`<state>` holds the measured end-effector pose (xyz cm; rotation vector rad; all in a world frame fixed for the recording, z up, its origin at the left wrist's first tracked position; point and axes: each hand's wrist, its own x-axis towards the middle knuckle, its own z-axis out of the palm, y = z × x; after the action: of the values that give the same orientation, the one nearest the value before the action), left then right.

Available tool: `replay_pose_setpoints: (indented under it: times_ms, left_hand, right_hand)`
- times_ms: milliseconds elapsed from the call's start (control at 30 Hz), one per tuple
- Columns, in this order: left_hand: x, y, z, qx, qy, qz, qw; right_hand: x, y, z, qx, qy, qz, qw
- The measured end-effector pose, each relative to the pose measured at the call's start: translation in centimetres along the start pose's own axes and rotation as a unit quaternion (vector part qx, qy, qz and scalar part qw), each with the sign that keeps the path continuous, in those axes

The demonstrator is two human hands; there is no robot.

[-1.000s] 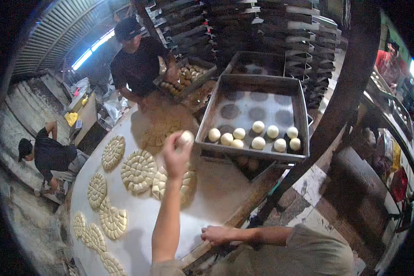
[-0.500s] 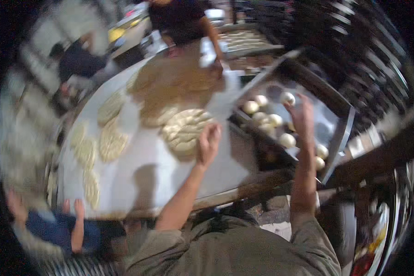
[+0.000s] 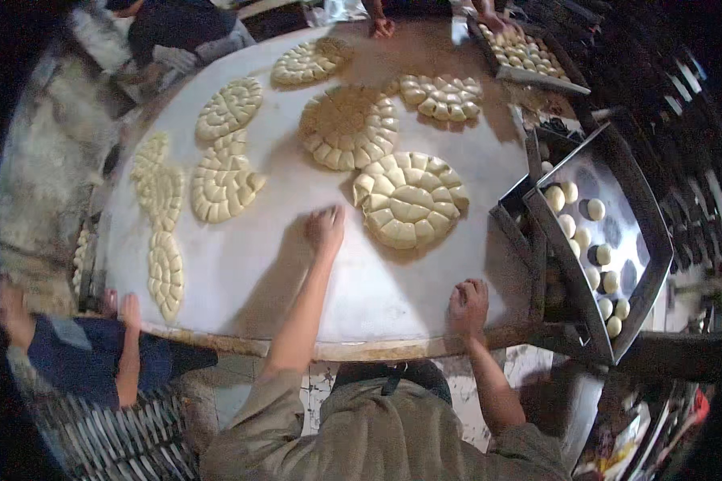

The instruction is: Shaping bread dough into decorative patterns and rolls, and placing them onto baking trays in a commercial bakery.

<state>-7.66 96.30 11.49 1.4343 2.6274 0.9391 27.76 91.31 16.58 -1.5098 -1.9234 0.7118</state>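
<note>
On the pale rounded worktable (image 3: 241, 305), my left hand (image 3: 326, 228) is curled down left of a large segmented dough round (image 3: 411, 196); what its fingers cover is hidden. My right hand (image 3: 468, 303) is cupped low near the front edge, its fingers bent; any contents are hidden. More segmented dough pieces (image 3: 226, 183) lie across the left and back. At the right, a metal tray (image 3: 652, 264) rests at an angle over another tray and holds several round dough balls (image 3: 595, 209).
A co-worker's hands (image 3: 124, 309) rest at the table's left front edge. Another worker's hand (image 3: 501, 28) reaches into a filled tray (image 3: 541, 78) at the back. A person in dark clothing (image 3: 172, 32) is beyond the back left. Dark racks (image 3: 690, 200) stand right.
My view has swung down onto the table. My left hand, earlier raised with a dough ball, is now low. My right hand has left the tray and is over the table.
</note>
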Motion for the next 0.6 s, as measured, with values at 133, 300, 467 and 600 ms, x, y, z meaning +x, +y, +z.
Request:
replay_pose_setpoints:
  times_ms: [133,300,467,600]
  left_hand:
    - [8.4,3.7,8.9,-0.059,-0.035,0.025,0.997]
    - [11.0,5.8,8.6,-0.536,-0.297,-0.340,0.714]
    - [9.7,5.2,2.4,-0.572,-0.468,-0.282,0.611]
    - [9.6,6.1,3.6,-0.171,-0.261,0.087,0.946]
  right_hand:
    - [-0.5,0.1,1.1,-0.116,0.034,-0.036,0.992]
    - [-0.2,-0.8,1.6,-0.162,0.101,-0.020,0.981]
    - [-0.4,-0.3,1.8,-0.197,0.152,0.005,0.969]
    - [-0.6,0.5,2.1,-0.197,0.169,0.000,0.966]
